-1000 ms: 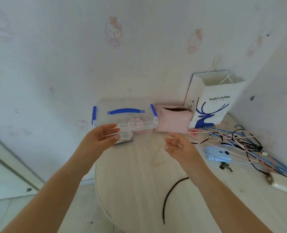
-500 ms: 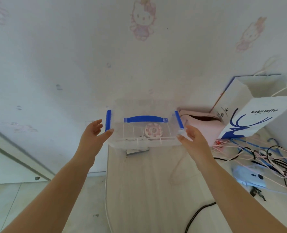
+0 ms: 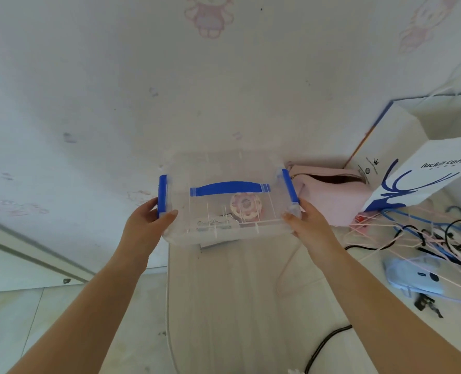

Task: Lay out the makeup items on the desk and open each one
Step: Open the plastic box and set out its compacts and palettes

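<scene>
both hands, left hand [image 3: 145, 224] and right hand [image 3: 309, 225], gripped the clear plastic blue-latched box [image 3: 228, 198]; unlatching it probably came next.

Both bare forearms are reaching up the frame from the lower corners, converging toward twelve o'clock. The left hand [image 3: 145, 225] is sitting at about ten o'clock from the centre, palm turned inward, thumb pointing toward three o'clock. The right hand [image 3: 309, 225] is mirroring it at about two o'clock, fingers curled, thumb pointing toward nine o'clock.
</scene>
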Tool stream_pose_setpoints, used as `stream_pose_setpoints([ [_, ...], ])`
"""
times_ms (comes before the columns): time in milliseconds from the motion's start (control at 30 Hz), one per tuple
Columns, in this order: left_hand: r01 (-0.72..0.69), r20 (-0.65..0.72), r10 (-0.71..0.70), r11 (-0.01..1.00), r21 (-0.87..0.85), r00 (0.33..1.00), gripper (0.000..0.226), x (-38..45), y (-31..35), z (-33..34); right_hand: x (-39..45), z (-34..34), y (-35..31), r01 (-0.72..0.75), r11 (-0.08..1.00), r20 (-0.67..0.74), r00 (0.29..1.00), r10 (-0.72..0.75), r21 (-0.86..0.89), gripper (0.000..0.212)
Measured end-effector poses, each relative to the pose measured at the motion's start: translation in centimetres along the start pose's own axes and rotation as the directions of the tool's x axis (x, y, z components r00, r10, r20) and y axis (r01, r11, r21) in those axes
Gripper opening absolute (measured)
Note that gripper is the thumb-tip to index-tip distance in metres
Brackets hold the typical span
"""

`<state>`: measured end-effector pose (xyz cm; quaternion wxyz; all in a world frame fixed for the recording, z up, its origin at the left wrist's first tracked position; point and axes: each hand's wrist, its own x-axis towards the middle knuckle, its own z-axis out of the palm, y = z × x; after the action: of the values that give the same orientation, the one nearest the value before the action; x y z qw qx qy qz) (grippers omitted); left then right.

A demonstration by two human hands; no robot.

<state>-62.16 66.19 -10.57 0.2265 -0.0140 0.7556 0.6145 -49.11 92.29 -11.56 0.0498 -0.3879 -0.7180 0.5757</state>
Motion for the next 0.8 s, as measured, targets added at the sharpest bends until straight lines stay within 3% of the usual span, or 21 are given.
stream_pose_setpoints([
  [200, -0.044, 0.007, 0.044, 0.999, 0.024, 0.999, 0.047, -1.9, -0.2, -1.3, -2.7, -0.2, 1.2, 0.001, 0.998, 0.048, 0.999, -0.004, 0.064, 0.047],
  [367, -0.081, 0.026, 0.079, 0.995, 0.052, 0.997, 0.05, -4.5, 0.0, -1.7, -6.3, -1.1, 2.9, 0.002, 0.994, 0.031, 1.0, -0.005, 0.106, 0.062],
  [500, -0.121, 0.096, 0.115, 0.991, 0.049, 0.989, 0.051, -6.5, 0.3, -0.9, -9.9, -2.5, 3.9, 0.046, 0.988, -0.053, 0.998, -0.039, 0.148, 0.056],
  [600, -0.154, 0.172, 0.141, 0.986, 0.065, 0.975, 0.049, -8.0, 0.7, 0.9, -12.6, -4.5, 5.6, 0.033, 0.982, -0.164, 0.987, -0.002, 0.188, 0.062],
  [800, -0.244, 0.348, 0.201, 0.966, 0.082, 0.916, 0.046, -11.4, 1.6, 6.1, -18.7, -9.6, 8.7, 0.015, 0.947, -0.322, 0.942, 0.094, 0.321, 0.048],
])
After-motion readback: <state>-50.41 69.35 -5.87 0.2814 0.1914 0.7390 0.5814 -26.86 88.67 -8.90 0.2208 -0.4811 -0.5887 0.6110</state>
